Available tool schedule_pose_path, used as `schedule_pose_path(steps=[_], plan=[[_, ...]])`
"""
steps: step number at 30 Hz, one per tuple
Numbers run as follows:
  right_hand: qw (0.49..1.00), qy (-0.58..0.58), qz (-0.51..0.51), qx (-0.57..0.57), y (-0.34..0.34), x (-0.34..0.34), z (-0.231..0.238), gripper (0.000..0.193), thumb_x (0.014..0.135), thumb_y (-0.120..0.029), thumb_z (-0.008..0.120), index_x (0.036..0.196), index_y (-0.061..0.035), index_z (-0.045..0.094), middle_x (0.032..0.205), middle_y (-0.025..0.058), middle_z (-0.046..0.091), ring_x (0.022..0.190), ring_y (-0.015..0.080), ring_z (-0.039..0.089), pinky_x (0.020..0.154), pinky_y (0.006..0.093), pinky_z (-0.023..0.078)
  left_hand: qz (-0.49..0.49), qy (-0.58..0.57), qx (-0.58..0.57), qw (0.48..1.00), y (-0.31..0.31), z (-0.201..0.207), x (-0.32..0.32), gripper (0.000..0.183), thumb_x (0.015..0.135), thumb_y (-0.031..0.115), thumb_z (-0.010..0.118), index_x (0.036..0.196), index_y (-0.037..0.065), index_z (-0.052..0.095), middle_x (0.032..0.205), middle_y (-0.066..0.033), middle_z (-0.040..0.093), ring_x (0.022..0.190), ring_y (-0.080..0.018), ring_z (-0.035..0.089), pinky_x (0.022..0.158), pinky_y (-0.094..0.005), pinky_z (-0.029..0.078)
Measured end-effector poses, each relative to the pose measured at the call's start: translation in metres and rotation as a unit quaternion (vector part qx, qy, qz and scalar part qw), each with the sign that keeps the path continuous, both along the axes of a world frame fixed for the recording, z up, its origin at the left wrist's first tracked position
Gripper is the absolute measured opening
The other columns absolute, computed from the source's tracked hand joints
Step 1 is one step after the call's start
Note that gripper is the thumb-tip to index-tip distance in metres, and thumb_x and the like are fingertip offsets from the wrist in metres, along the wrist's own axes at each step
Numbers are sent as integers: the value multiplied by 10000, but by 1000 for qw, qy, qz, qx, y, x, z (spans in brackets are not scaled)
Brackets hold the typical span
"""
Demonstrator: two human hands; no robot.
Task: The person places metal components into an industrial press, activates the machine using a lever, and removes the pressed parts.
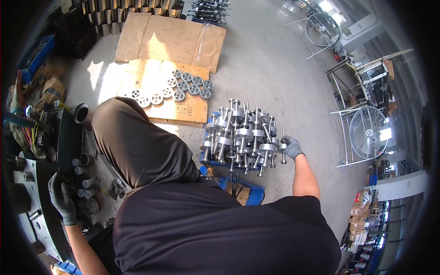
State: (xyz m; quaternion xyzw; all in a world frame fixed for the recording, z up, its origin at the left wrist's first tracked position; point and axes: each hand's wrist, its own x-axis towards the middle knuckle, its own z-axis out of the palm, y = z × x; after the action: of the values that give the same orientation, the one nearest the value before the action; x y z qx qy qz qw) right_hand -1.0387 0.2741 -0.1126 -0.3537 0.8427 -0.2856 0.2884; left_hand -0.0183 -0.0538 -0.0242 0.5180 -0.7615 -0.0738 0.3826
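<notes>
My right hand (294, 147), in a grey glove, is closed on a metal shaft (283, 156) with a thick collar around its middle. The shaft stands upright at the right side of a dense pile of similar collared shafts (243, 134), heaped over a blue crate (203, 158). At the far left, my gloved left hand (62, 198) rests beside the metal machine bed (40, 206). Its fingers are stretched out, and nothing shows in them.
Several spoked metal rings (182, 85) lie on cardboard (192, 110) ahead. Metal cylinders (160, 8) and more shafts (208, 10) stand farther off. A blue bin (255, 195) sits near my body. Two large fans (368, 133) are at the right. Wires (36, 130) hang by the machine.
</notes>
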Motion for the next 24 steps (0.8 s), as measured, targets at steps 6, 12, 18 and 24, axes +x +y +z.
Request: schedule_pose_path(steps=[6, 12, 18, 24], plan=[[951, -182, -220, -122, 16, 4, -11, 172, 981, -5, 615, 1151, -28, 628, 1050, 109, 660, 867, 249, 644, 810, 515, 645, 1, 59, 42, 997, -12, -19, 4, 351, 1029, 31, 586, 1378, -1, 618, 1337, -141, 658, 1236, -278, 629, 1099, -381, 477], [961, -147, -223, -68, -16, 33, 28, 469, 836, -21, 766, 1289, -49, 649, 1025, 91, 715, 807, 224, 656, 765, 412, 612, 16, 41, 38, 998, 1, -1, -1, 346, 1031, 39, 595, 1373, 1, 622, 1328, -134, 663, 1227, -258, 629, 1100, -370, 474], [940, -17, -337, -46, 8, 17, 19, 404, 905, -317, 752, 1263, -143, 685, 1034, 87, 719, 872, 231, 681, 665, 404, 540, 11, 92, 76, 993, -4, -8, -3, 333, 1036, 46, 598, 1366, 9, 628, 1305, -116, 669, 1210, -235, 630, 1088, -361, 476], [858, -196, -462, 106, -14, 60, 4, 734, 928, -828, 489, 800, -124, 649, 632, 59, 568, 476, 239, 486, 514, 508, 463, 24, 84, 79, 993, 5, -1, 0, 319, 1043, 55, 602, 1357, 14, 634, 1296, -107, 672, 1188, -224, 632, 1073, -352, 484]])
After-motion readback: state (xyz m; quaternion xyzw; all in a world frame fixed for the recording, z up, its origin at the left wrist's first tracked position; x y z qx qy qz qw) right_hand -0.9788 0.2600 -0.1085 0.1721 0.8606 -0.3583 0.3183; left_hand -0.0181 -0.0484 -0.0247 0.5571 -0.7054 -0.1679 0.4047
